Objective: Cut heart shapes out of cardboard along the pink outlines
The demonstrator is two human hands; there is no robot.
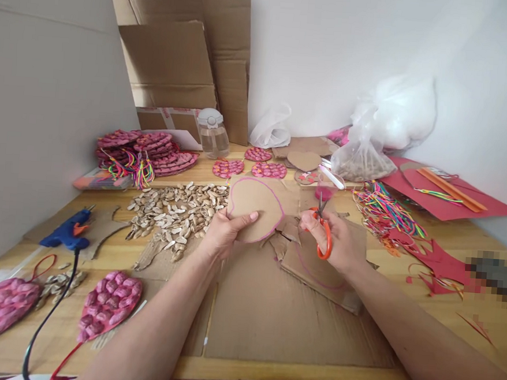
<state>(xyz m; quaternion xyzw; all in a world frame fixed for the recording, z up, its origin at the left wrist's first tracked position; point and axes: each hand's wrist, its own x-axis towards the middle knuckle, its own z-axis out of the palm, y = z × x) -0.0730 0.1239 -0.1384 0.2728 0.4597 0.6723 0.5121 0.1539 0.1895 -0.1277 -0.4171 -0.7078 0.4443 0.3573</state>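
A piece of brown cardboard [256, 204] with a rounded pink outline is gripped in my left hand [231, 229], thumb lying on its face. Its lower right side follows the pink line, while the top still has a straight edge. My right hand [332, 236] holds orange-handled scissors [325, 235], blades pointing up and away from me, apart from the cardboard. Under the right hand lies a cardboard offcut [317, 275] with part of a pink curve. Both rest over a large cardboard sheet [279, 325] on the wooden table.
Peanut shells [186, 214] spread left of centre. A blue glue gun [68, 229] with a black cord lies further left, near pink shell-covered pieces [110, 304]. Behind stand a water bottle [214, 134] and a stack of pink pieces [147, 151]. Right are coloured cords [391, 208] and red paper [461, 199].
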